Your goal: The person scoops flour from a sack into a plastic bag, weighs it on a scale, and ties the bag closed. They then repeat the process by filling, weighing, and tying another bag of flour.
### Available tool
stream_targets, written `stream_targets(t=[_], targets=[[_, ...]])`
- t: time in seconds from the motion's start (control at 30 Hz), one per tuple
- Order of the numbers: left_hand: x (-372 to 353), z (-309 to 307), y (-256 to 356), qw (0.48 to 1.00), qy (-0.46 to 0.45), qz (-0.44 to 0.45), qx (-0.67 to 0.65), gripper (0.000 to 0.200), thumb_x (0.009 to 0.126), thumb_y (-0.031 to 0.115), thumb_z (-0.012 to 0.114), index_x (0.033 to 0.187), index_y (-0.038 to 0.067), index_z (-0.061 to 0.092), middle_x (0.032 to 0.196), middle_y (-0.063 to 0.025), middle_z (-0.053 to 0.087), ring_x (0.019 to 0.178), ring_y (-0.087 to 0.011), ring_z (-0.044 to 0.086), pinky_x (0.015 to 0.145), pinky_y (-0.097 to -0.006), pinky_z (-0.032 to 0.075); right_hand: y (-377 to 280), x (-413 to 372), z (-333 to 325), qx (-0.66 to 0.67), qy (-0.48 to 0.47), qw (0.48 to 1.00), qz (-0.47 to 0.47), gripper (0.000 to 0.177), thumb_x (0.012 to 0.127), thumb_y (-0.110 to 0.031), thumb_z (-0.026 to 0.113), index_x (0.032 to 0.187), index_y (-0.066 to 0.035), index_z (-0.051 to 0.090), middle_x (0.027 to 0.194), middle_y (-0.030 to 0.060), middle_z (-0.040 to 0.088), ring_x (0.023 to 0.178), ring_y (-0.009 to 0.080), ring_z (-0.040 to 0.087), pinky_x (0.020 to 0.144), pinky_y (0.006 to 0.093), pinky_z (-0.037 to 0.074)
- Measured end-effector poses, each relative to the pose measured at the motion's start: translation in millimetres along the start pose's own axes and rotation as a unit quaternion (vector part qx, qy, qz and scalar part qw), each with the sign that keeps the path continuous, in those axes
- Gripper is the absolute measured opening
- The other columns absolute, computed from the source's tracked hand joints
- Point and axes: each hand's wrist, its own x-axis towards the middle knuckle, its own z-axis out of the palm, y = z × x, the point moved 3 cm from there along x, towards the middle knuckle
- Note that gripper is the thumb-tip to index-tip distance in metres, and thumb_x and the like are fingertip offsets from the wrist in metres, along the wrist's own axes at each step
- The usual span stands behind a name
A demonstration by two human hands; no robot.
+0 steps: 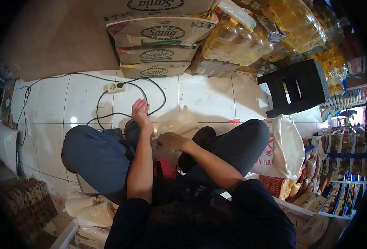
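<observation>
My left hand point(140, 111) is raised over the floor near a black cable point(165, 97), its fingers apart and nothing seen in them. My right hand point(171, 142) has its fingers curled in, low between my knees. A clear plastic bag point(183, 120) lies beside and just beyond it; whether the hand grips part of the bag is hidden. Something red point(163, 168) rests in front of my body below the hands. A white power socket point(116, 87) with a black plug sits on the tiles beyond my left hand.
Sania cartons point(156, 54) and bottles of yellow oil point(237, 41) are stacked ahead. A black stool point(314, 85) stands at the right, above a white sack point(289, 145). Filled plastic bags point(93, 216) sit at the lower left, and shelves of packets point(347, 166) at the far right.
</observation>
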Motion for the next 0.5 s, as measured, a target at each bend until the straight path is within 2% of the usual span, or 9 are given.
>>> stream_targets(t=[0.03, 0.1, 0.13, 0.17, 0.2, 0.3, 0.4, 0.47, 0.5], targets=[[2, -2, 0, 1.0, 0.016, 0.008, 0.011, 0.041, 0.082, 0.008, 0.044, 0.121, 0.0, 0.051, 0.116, -0.0172, 0.06, 0.106, -0.0257, 0.058, 0.092, -0.0378, 0.046, -2, 0, 8, -0.002, -0.041, 0.999, 0.011, 0.033, 0.079, -0.029, 0.056, 0.078, 0.002, 0.067, 0.081, 0.0244, 0.065, 0.078, 0.0411, 0.065, 0.075, 0.0485, 0.05], [4, -10, 0, 0.998, 0.053, 0.022, 0.034, 0.038, 0.081, 0.004, 0.044, 0.118, 0.0, 0.053, 0.111, -0.0162, 0.063, 0.101, -0.0241, 0.06, 0.089, -0.0358, 0.047, 22, 8, 7, -0.098, 0.014, 0.994, 0.041, 0.032, 0.077, -0.029, 0.058, 0.079, 0.002, 0.068, 0.082, 0.0248, 0.066, 0.078, 0.0392, 0.066, 0.076, 0.0464, 0.052], [7, -16, -7, 0.998, 0.055, 0.025, 0.019, 0.034, 0.083, 0.001, 0.043, 0.114, 0.001, 0.056, 0.105, -0.0137, 0.065, 0.094, -0.0212, 0.062, 0.083, -0.0326, 0.048, 37, 13, 0, -0.136, 0.029, 0.989, 0.055, 0.031, 0.077, -0.028, 0.058, 0.079, 0.001, 0.069, 0.082, 0.0245, 0.067, 0.078, 0.0384, 0.067, 0.076, 0.0458, 0.053], [6, -16, -7, 0.997, 0.057, 0.027, 0.038, 0.033, 0.083, 0.002, 0.043, 0.113, 0.001, 0.056, 0.104, -0.0134, 0.065, 0.093, -0.0206, 0.062, 0.081, -0.0321, 0.049, 39, 7, -20, -0.12, 0.047, 0.98, 0.15, 0.028, 0.077, -0.025, 0.057, 0.082, 0.0, 0.069, 0.086, 0.0224, 0.068, 0.08, 0.0363, 0.068, 0.076, 0.0454, 0.053], [2, -15, -6, 0.996, 0.059, 0.028, 0.056, 0.032, 0.083, 0.003, 0.043, 0.112, 0.001, 0.057, 0.103, -0.0132, 0.065, 0.092, -0.0201, 0.062, 0.08, -0.0315, 0.049, 54, 8, -24, -0.103, 0.108, 0.969, 0.198, 0.029, 0.079, -0.024, 0.054, 0.086, 0.0, 0.069, 0.091, 0.0235, 0.067, 0.088, 0.0369, 0.066, 0.08, 0.046, 0.052], [-3, -11, -4, 0.996, 0.055, 0.035, 0.054, 0.031, 0.085, 0.003, 0.041, 0.11, 0.001, 0.058, 0.101, -0.0127, 0.065, 0.089, -0.0193, 0.062, 0.078, -0.0302, 0.049, 91, 20, -13, -0.078, 0.024, 0.974, 0.21, 0.035, 0.078, -0.024, 0.053, 0.099, 0.0, 0.068, 0.103, 0.0252, 0.065, 0.098, 0.0386, 0.064, 0.086, 0.0438, 0.051], [-1, -11, -5, 0.996, 0.045, 0.033, 0.069, 0.03, 0.086, 0.002, 0.04, 0.11, 0.0, 0.058, 0.099, -0.0121, 0.065, 0.088, -0.0189, 0.062, 0.077, -0.0289, 0.049, 117, 48, 37, -0.114, -0.186, 0.964, 0.151, 0.047, 0.08, -0.026, 0.051, 0.118, 0.0, 0.061, 0.124, 0.0274, 0.055, 0.108, 0.0417, 0.059, 0.094, 0.049, 0.045], [-3, -8, -7, 0.996, 0.058, 0.029, 0.061, 0.032, 0.082, -0.001, 0.039, 0.108, -0.001, 0.058, 0.098, -0.0148, 0.065, 0.083, -0.0198, 0.063, 0.074, -0.0286, 0.05, 165, 57, 87, -0.176, -0.064, 0.965, 0.184, 0.052, 0.081, -0.032, 0.052, 0.123, -0.001, 0.056, 0.136, 0.0218, 0.045, 0.113, 0.0414, 0.055, 0.096, 0.0521, 0.042], [-4, -7, -6, 0.996, 0.063, 0.028, 0.056, 0.033, 0.08, -0.002, 0.039, 0.107, -0.002, 0.057, 0.097, -0.0161, 0.064, 0.081, -0.0203, 0.063, 0.072, -0.0284, 0.05, 173, 60, 98, -0.184, -0.042, 0.962, 0.198, 0.055, 0.081, -0.033, 0.052, 0.126, -0.002, 0.054, 0.141, 0.02, 0.04, 0.117, 0.0413, 0.052, 0.097, 0.0532, 0.04]])
